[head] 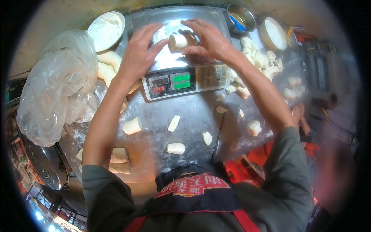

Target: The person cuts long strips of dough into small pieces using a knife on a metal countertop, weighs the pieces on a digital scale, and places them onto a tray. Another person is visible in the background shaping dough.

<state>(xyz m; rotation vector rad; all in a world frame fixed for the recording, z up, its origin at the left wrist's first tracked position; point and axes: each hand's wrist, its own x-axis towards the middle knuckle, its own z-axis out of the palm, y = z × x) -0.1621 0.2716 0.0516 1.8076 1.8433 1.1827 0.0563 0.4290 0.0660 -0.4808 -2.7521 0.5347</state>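
Observation:
A piece of dough (180, 41) lies on the metal pan of a digital scale (185, 81), whose display is lit green. To its left, my left hand (145, 47) hovers with fingers apart, the thumb close to the dough's end. My right hand (207, 39) curves round the right end of the piece, thumb and fingers spread; whether it touches the dough is hard to tell. Cut dough pieces (132, 126) are scattered on the floured metal table (185, 111) nearer me. A pile of small dough lumps (261, 59) sits right of the scale, partly behind my right forearm.
A plastic bag (58, 84) and a bowl of flour (106, 31) stand at the left, beside long dough rolls (109, 62). At the back right are a metal bowl (241, 18) and another flour bowl (273, 33). A co-worker's hands (298, 113) show at the table's right.

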